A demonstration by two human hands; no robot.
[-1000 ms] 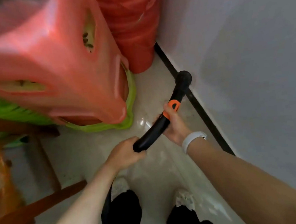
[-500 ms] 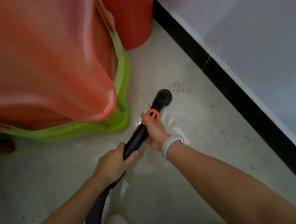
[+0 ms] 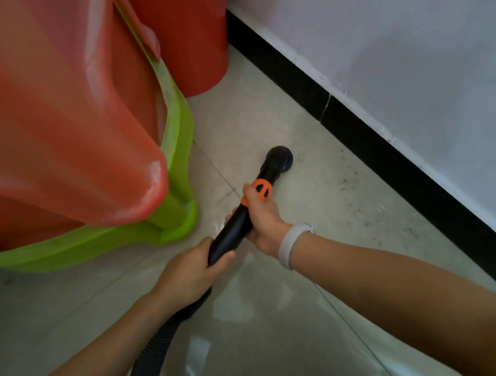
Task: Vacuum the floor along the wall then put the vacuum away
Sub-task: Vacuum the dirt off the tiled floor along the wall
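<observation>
Both hands share one black vacuum wand (image 3: 238, 225), and the split looks deliberate. The right hand (image 3: 263, 216) wraps the wand far forward, fingers curled round the tube just behind the orange collar (image 3: 261, 190), thumb lying up against that collar; from there it can steer the tip closely. The left hand (image 3: 192, 268) closes round the rear end of the wand, where the rigid tube gives way to the ribbed hose (image 3: 150, 360). That grip likely carries the hose's weight and drag, so the front hand is free to aim.

The round nozzle (image 3: 280, 157) points down at the pale tiled floor (image 3: 288, 352), at or just above it; contact cannot be confirmed. It sits between the black skirting (image 3: 357, 133) at the foot of the white wall (image 3: 409, 48) and the green base (image 3: 175, 152) of the stacked orange plastic furniture (image 3: 49, 116). A red bin (image 3: 191, 40) stands at the far end of this strip, against the wall.

Dark specks lie on the floor beside the skirting, to the right of the nozzle, so the vacuuming step seems unfinished. The low angle of the wand suits reaching into this narrow strip. The hose trails back between the arms toward the near edge of the floor in view; the vacuum's body is out of sight. A pale band (image 3: 291, 246) circles the right wrist.
</observation>
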